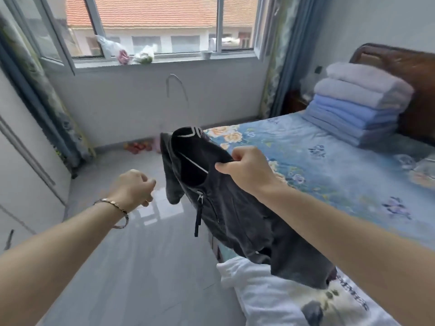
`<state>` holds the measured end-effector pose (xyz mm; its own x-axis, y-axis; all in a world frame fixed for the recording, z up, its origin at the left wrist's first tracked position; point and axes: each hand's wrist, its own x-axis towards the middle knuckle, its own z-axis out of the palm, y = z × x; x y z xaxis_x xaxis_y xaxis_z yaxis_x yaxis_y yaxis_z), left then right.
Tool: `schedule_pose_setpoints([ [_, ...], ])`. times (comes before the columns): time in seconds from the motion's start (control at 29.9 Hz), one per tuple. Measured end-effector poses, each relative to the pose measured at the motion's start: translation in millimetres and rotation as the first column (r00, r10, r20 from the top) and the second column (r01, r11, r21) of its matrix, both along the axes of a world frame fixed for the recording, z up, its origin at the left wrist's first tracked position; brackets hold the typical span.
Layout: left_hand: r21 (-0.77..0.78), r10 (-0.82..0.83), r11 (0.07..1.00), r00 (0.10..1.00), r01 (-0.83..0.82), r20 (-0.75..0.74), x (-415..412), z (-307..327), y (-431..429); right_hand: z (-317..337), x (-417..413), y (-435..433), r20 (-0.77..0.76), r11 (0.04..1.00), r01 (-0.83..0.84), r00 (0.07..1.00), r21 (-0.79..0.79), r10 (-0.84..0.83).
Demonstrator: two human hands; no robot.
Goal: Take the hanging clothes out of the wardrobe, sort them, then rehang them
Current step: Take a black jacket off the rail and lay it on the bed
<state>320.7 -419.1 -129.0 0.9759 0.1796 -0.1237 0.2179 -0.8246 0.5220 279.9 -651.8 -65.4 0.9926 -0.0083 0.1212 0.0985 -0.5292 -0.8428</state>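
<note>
A white garment [270, 300] lies on the near corner of the bed [341, 165]. Above the bed's left edge the right hand [247, 170] pinches the collar of a dark grey zip jacket [235, 220] between thumb and curled fingers; a wire hanger [193, 163] sits inside, its hook blurred. The left hand [134, 187], fingers curled in, holds nothing. Bare grey floor [141, 267] runs open between the bed and what looks like the wardrobe front [23, 161] on the left. Far right, folded blankets [357, 102] are stacked; an open window sash [54, 36] juts inward far left.
</note>
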Motion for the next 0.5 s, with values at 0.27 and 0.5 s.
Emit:
schedule_pose_setpoints([
  [0.27, 0.011, -0.404, 0.914, 0.913, 0.405, -0.055, 29, -26, -110, -11, -75, -87, 0.027, 0.933, 0.359, 0.933, -0.029, -0.358],
  [0.5, -0.029, -0.61, 0.788, 0.774, 0.615, -0.173, 17, -58, -218, -44, -136, -197, 0.0, 0.811, 0.579, 0.814, -0.083, -0.581],
])
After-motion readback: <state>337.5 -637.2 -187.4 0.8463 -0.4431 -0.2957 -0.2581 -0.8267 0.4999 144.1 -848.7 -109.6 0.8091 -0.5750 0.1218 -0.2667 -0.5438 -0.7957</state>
